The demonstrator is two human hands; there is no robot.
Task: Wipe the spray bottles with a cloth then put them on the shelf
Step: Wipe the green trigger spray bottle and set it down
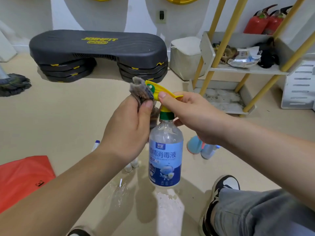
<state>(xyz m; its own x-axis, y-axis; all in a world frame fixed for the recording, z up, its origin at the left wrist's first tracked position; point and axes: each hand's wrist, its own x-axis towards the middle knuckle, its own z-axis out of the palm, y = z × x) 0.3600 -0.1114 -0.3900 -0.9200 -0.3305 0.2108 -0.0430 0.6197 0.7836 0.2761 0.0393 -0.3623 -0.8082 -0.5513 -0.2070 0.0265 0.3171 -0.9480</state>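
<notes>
While the right hand (192,113) pinches its yellow trigger, the spray bottle (166,150) hangs upright between both hands. The left hand (129,126) grips the cloth (141,90) against the nozzle. The shelf (207,48) stands beyond, nearer the right hand.

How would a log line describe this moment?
left hand: holds cloth at nozzle | right hand: grips spray bottle head | shelf: pending

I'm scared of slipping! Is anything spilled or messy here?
Yes. A wet puddle glistens on the floor right under the spray bottle being held up, and a blue bottle seems to lie tipped over nearby.
</notes>
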